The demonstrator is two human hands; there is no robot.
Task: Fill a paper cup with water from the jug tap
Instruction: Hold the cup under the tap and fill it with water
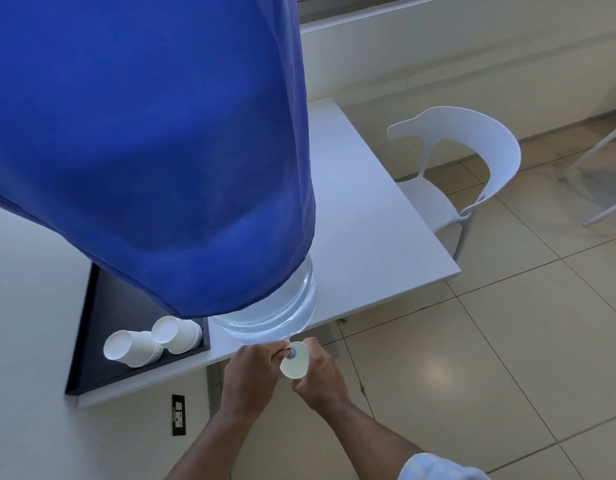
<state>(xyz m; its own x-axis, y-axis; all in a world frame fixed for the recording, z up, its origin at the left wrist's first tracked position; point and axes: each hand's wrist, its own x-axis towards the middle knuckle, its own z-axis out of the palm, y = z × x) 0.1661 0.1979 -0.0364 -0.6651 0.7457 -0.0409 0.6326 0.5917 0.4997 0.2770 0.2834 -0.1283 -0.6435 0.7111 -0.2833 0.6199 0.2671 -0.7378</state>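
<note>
A big clear water jug (292, 313) stands at the front edge of the white table (368, 216), most of it under a blue cloth cover (154, 133). Its small tap (292, 351) juts out past the table edge. My left hand (251, 368) is closed on the tap. My right hand (317, 379) holds a white paper cup (294, 363) right under the tap, its open mouth tilted up toward me. I cannot make out any water stream or the level inside the cup.
A black tray (91, 327) left of the jug holds two stacks of white paper cups (150, 341) lying on their sides. A white chair (472, 174) stands at the table's right. Tiled floor lies below, and a wall socket (178, 414) sits under the table.
</note>
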